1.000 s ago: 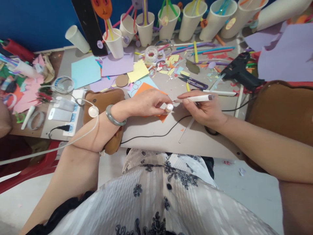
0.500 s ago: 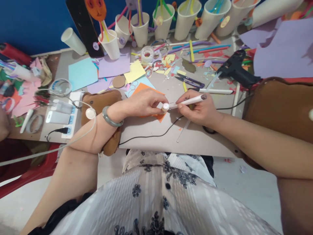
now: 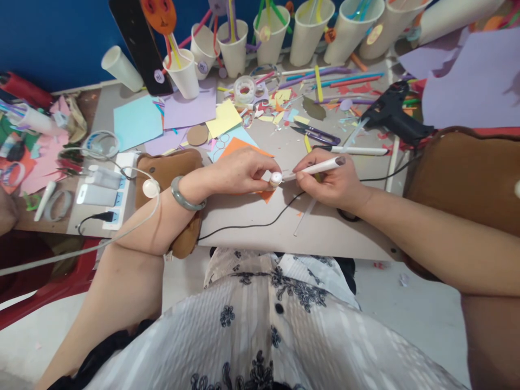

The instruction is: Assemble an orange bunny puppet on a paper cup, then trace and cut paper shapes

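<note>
Between the thumb and fingers of my left hand (image 3: pixel 247 169) is a small round white piece (image 3: pixel 276 179), its flat end facing up; its kind is unclear. A white pen (image 3: pixel 320 166) with a dark end sits in the closed fingers of my right hand (image 3: pixel 331 181). Its tip points left and meets, or nearly meets, the edge of the white piece. Beneath my left hand lies a sheet of orange paper (image 3: pixel 238 145), partly covered by it. A thin white stick (image 3: pixel 304 218) lies below my right hand.
Scissors (image 3: pixel 317 133), a white marker (image 3: pixel 357 151) and a black glue gun (image 3: pixel 392 116) lie beyond my right hand. White paper cups (image 3: pixel 272 46) line the back. A black cable (image 3: pixel 252 225) crosses the table front. A power strip (image 3: pixel 122 200) is at left.
Almost nothing differs. Both hands stay in place, with only a very slight shift of the white piece and the pen.
</note>
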### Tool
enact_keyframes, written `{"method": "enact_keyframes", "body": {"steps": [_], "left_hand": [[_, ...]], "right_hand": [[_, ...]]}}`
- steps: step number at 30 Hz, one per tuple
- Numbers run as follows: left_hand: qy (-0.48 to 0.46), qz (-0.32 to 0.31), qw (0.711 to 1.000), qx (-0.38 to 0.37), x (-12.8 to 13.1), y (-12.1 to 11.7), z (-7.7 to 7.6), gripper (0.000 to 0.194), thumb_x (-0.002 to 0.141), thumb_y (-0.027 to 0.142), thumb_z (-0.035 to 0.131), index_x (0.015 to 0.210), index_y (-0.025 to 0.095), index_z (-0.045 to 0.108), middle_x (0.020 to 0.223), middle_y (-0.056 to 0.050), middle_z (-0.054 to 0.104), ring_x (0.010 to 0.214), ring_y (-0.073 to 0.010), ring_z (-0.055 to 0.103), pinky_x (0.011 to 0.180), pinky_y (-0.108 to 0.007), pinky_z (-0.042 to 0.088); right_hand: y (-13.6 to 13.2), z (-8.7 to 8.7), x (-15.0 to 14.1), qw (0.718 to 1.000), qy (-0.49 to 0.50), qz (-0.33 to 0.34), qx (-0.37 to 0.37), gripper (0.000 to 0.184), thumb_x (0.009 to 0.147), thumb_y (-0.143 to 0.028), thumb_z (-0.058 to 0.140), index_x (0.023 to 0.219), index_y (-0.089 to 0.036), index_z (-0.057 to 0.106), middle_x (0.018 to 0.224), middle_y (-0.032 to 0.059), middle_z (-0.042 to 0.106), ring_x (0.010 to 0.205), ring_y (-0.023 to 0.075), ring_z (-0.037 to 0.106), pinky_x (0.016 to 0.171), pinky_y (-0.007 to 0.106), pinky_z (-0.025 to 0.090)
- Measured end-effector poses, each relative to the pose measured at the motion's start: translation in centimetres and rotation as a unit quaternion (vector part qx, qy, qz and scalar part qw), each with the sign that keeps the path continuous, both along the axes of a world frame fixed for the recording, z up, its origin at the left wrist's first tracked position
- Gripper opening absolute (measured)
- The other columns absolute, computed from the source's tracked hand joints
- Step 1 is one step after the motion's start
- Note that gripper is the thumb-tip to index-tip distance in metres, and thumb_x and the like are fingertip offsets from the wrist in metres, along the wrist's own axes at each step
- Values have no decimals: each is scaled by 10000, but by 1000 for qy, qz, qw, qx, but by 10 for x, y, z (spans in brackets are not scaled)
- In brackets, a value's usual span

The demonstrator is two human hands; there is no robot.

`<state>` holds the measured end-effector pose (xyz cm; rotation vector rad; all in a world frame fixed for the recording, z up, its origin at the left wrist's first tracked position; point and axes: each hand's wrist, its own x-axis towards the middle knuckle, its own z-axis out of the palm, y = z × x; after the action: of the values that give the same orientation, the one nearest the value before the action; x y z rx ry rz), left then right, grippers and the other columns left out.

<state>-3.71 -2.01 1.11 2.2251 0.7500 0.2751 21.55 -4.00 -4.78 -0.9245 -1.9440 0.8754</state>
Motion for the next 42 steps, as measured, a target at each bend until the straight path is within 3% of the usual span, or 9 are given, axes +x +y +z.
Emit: {"method": "enact_keyframes", "body": {"steps": [11,20,29,37,42], "left_hand": [[7,-7,1000,14,1,0,0,167,917,246,648,969,175,791,825,-26,790,701,-121,616,693,-244,436],[16,-11,1000,24,1,0,2,156,941,255,640,962,188,780,822,-17,775,713,-128,618,708,-255,437],[21,-19,999,24,2,0,3,157,944,247,631,940,185,776,794,-19,757,712,-132,613,697,-259,425],[18,-18,999,35,0,0,2,178,971,261,622,967,188,784,821,-19,777,718,-131,630,709,-260,441],[21,-25,999,37,0,1,2,176,972,251,619,959,189,783,845,-23,791,718,-129,627,710,-258,444]], "right_hand": [[1,-2,1,999,5,6,-33,171,817,-400,848,786,-299,714,649,-3,696,537,182,596,499,343,458],[1,-2,0,1000,-7,24,5,87,853,-329,754,827,-263,703,630,-18,699,492,156,587,473,308,430],[1,-1,1,999,-17,15,-27,135,838,-386,794,795,-289,709,653,-8,707,540,171,592,501,332,440],[-2,2,1,999,-18,39,12,134,888,-339,704,801,-251,655,614,-25,658,472,131,517,465,301,390],[-3,-3,1,998,-21,53,-4,211,911,-419,720,805,-258,634,584,-29,622,449,126,468,445,312,374]]}}
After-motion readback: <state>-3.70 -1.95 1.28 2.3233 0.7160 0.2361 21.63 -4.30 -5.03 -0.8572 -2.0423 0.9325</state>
